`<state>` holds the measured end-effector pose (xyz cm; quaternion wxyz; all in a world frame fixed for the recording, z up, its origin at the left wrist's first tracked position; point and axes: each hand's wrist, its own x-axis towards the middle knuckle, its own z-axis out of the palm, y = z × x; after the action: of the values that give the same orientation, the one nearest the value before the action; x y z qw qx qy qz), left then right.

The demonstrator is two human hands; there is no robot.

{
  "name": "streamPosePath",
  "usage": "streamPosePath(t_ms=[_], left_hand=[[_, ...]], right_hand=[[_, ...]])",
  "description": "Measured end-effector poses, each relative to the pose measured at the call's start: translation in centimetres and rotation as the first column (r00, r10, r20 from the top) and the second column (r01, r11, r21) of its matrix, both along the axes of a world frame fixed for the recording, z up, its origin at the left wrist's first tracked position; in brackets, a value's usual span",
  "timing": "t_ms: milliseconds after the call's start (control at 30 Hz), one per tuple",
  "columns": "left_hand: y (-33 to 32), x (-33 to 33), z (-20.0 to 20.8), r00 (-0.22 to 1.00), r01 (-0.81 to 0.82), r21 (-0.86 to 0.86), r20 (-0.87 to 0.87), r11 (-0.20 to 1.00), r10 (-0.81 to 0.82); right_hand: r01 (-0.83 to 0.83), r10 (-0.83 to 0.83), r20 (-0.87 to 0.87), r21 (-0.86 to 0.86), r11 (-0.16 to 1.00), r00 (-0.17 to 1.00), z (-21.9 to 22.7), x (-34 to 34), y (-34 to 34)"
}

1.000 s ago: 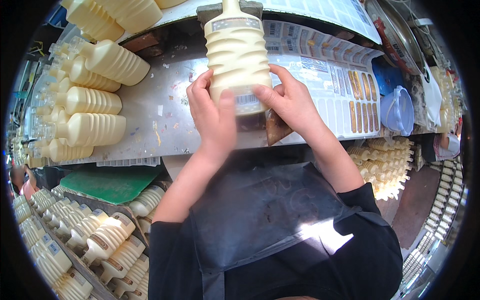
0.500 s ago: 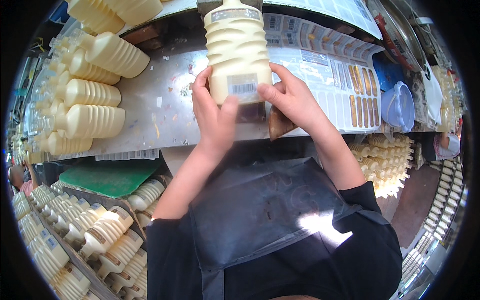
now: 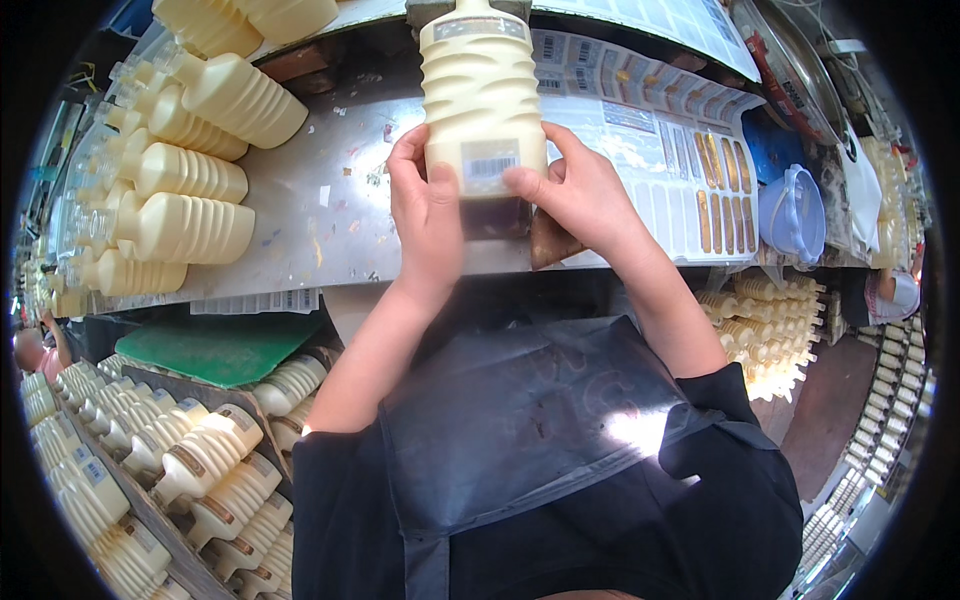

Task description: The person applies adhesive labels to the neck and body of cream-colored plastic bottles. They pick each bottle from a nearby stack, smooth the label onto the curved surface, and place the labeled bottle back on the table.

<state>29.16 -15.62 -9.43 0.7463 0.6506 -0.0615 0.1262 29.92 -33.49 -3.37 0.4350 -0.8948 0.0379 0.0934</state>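
A cream-coloured plastic bottle (image 3: 480,110) with wavy ridges lies lengthwise before me, its neck pointing away. A barcode label (image 3: 489,165) sits near its base, and a narrow band (image 3: 478,28) crosses its shoulder. My left hand (image 3: 428,205) grips the lower left side, thumb by the label's edge. My right hand (image 3: 580,190) holds the lower right side, with its thumb on the label. Below the bottle's base is a dark brown block (image 3: 495,217), partly hidden. A brown wedge-shaped piece (image 3: 552,242) lies beside it under my right hand.
Several similar bottles (image 3: 195,228) are stacked on the metal table (image 3: 300,215) at left. Label sheets (image 3: 640,150) and a lilac bucket (image 3: 793,212) are at right. Crates of labelled bottles (image 3: 210,455) stand lower left beside a green board (image 3: 215,345). A person (image 3: 45,345) shows at far left.
My left thumb has slid up along the label's left edge, and my right thumb has shifted slightly left. Both hands stay on the bottle; the whole view has shifted slightly.
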Motion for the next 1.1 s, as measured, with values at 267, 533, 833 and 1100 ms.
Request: streamPosePath(t_ms=[267,533,833,1100], left_hand=[[0.6,-0.1,-0.4,1.000,-0.019,0.220,0.027,0.975,0.013],[0.9,-0.4,0.2,0.992,0.048,0.064,-0.120,0.997,-0.040],[2.5,0.0,-0.7,0.991,0.055,-0.059,-0.121,0.997,-0.062],[2.8,0.2,-0.6,0.984,0.039,-0.137,-0.165,0.990,-0.062]], right_hand=[[-0.004,0.002,0.032,0.074,0.997,0.999,0.2,-0.3,-0.4],[-0.142,0.019,0.351,0.327,0.934,0.936,1.7,-0.1,-0.5],[-0.206,0.524,0.796,-0.482,0.852,0.303,3.4,-0.9,2.0],[-0.145,0.467,0.784,-0.450,0.881,0.408,2.9,-2.8,3.7]])
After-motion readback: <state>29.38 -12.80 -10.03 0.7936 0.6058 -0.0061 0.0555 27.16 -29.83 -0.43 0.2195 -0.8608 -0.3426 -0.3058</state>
